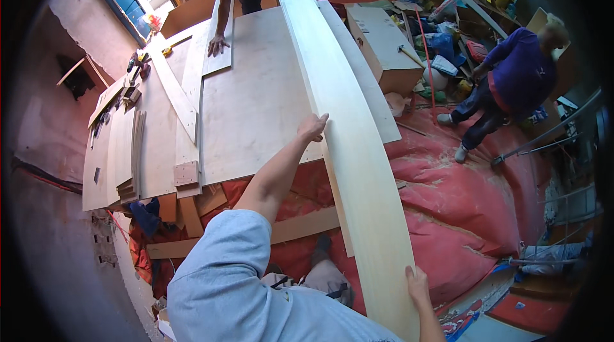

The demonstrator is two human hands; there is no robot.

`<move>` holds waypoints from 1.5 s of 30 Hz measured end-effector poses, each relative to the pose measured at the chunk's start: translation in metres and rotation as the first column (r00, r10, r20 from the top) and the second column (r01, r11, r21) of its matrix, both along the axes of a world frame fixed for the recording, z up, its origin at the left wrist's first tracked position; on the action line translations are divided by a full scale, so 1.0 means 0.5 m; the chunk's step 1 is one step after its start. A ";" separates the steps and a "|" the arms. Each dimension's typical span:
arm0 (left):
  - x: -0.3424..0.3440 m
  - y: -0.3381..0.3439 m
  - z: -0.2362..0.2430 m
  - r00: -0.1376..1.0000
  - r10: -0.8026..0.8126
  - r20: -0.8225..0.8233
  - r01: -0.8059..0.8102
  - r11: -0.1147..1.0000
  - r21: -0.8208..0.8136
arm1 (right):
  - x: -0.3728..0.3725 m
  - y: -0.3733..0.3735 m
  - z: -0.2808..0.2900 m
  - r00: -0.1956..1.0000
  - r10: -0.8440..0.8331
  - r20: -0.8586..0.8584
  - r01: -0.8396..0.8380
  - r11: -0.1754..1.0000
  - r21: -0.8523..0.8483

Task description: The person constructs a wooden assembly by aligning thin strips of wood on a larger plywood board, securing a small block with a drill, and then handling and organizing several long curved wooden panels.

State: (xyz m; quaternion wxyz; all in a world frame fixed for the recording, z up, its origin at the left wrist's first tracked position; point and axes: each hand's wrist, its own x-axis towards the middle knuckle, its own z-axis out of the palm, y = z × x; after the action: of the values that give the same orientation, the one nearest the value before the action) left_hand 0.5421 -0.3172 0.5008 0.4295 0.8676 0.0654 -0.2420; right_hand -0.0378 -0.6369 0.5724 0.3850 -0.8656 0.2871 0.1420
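Note:
A long, pale plywood plank (pixel 358 163) slants from the far side of the work table down past my right side. My left hand (pixel 313 128) is closed on its left edge, thumb on top. Lower down, my right hand (pixel 417 286) grips the plank's right edge near its close end, its fingers partly hidden beneath. Another narrow strip (pixel 342 217) shows under the left edge. The plank's far part lies over the table, while its near part extends past the table's front edge. A second flat board (pixel 368 89) lies beneath it to the right.
The wide plywood table (pixel 246 102) carries joined boards (pixel 190 96), stacked strips (pixel 128 150) and a drill (pixel 137 64). Across it, a co-worker's hand (pixel 218 46) presses a board. Another person (pixel 511 73) stands right on red sheeting (pixel 448 227), near a box with a hammer (pixel 410 54).

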 end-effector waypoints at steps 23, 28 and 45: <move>-0.810 0.044 -0.114 0.920 -0.089 -0.381 -0.115 0.868 -0.482 | 1.322 0.130 -0.282 0.995 -0.027 0.091 -0.011 0.920 0.392; -0.789 -0.008 -0.014 0.910 -0.173 -0.377 -0.035 0.874 -0.485 | 1.403 0.119 -0.223 0.888 0.459 0.023 -0.429 0.846 -0.317; -0.756 -0.077 -0.151 0.915 -0.293 -0.279 0.230 0.944 -0.235 | 0.165 0.124 -0.213 0.596 -0.684 -0.420 0.764 0.324 0.557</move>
State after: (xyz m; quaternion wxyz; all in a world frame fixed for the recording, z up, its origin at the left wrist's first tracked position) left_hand 0.1643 -0.3557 0.4255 0.4613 0.7727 -0.0095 -0.4360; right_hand 0.0447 -0.5749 0.4660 0.6832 -0.4234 0.5870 0.0971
